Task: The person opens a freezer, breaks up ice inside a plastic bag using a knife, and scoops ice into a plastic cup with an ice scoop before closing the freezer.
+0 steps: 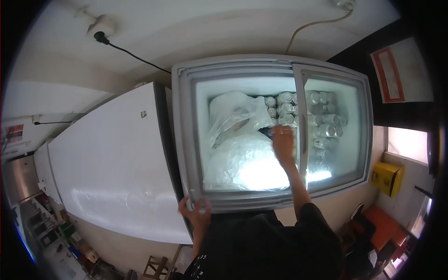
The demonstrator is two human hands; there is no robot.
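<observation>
My right hand (283,142) reaches down into a chest freezer (233,201) through its uncovered left side. Its fingers are closed beside a dark object that is mostly hidden; what they grip I cannot make out. Just left of it lie a clear plastic bag (233,109) and a bulging, frosty bag (238,158), possibly of ice. Several silver-topped cans (285,108) stand or lie beyond my fingers. At the freezer's front left corner my left hand (196,212) touches the rim, fingers bent and apart.
A sliding glass lid (333,126) covers the freezer's right side, with more cans under it. To the left stands a large white cabinet (112,163). A yellow box (387,179) hangs at right. A black plug cable (135,58) runs behind.
</observation>
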